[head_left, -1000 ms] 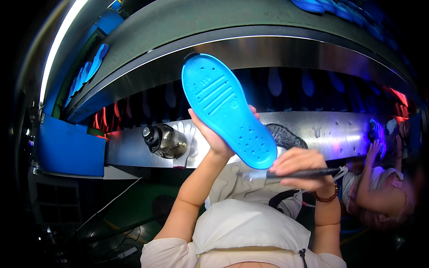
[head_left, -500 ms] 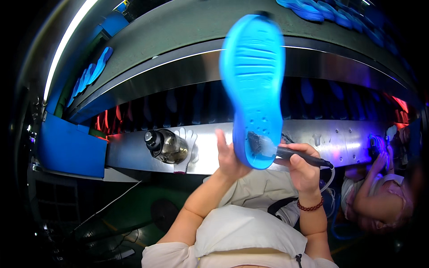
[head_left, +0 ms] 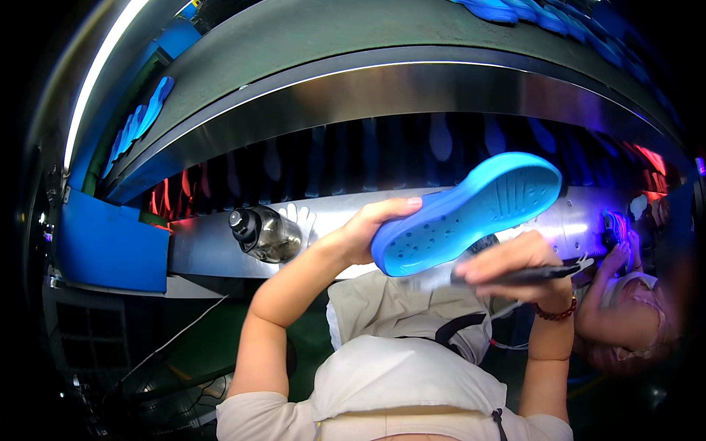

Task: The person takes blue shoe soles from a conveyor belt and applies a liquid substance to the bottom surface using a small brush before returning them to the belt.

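Observation:
A bright blue shoe sole (head_left: 471, 209) hangs tilted in the air, its toe end pointing to the upper right. Its ribbed and pitted inner face shows. My left hand (head_left: 371, 226) is closed round the edge near the heel, thumb on the upper side. Below the sole, my right hand (head_left: 518, 263) grips a black-handled brush (head_left: 529, 276) with a pale tube or cord at its rear. The brush head is smeared by motion and lies just under the heel; whether it touches the sole I cannot tell.
A clear bottle with a black lid (head_left: 268, 235) and a white glove (head_left: 301, 220) lie on the metal bench (head_left: 198, 246). Behind is a green conveyor belt (head_left: 353, 33) bearing blue soles (head_left: 154, 103). Another person (head_left: 625, 320) works at the right.
The sole has swung from upright to a slant, toe toward the right. My left hand has risen. The right hand has moved right, and the brush has come off the heel's face.

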{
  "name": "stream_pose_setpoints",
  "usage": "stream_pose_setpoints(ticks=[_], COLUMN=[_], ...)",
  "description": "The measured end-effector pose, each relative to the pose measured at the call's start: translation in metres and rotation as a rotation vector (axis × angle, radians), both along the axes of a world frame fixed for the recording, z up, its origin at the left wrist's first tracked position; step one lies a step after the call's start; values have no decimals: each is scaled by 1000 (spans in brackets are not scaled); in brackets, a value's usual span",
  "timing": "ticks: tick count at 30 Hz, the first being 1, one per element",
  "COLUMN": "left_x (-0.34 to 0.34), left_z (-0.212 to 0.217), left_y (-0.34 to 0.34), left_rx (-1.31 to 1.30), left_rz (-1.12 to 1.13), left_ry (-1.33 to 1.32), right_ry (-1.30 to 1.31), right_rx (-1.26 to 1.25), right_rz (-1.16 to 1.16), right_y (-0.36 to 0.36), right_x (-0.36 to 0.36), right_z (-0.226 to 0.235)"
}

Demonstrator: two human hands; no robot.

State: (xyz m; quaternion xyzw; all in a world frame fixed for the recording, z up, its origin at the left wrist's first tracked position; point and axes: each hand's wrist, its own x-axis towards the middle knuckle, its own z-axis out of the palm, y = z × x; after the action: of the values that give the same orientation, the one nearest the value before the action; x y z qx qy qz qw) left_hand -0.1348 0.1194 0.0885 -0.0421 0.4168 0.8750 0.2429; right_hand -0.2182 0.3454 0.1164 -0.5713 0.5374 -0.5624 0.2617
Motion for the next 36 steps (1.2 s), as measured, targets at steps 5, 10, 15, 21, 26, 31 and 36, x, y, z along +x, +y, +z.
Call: stream_pose_setpoints(ticks=[5, 10, 15, 21, 26, 31, 36], left_x=[-6, 3, 4, 1, 5, 6, -24], left_z=[5, 7, 8, 4, -27, -29, -85], left_y=[-6, -16, -23, -33, -59, -62, 4], left_rx=[-199, -183, -209, -111, 13, 29, 547], left_rz=[-213, -157, -76, 21, 20, 117, 460], left_ry=[-76, -76, -40, 13, -26, -8, 162], right_ry=[185, 154, 197, 15, -168, 59, -112], right_rx=[181, 91, 168, 87, 123, 57, -2], right_rz=[92, -42, -3, -195, -369, -233, -543], right_y=[1, 5, 24, 31, 37, 33, 13], right_x=[-8, -18, -19, -24, -25, -20, -3], right_z=[14, 22, 16, -10, -9, -16, -31])
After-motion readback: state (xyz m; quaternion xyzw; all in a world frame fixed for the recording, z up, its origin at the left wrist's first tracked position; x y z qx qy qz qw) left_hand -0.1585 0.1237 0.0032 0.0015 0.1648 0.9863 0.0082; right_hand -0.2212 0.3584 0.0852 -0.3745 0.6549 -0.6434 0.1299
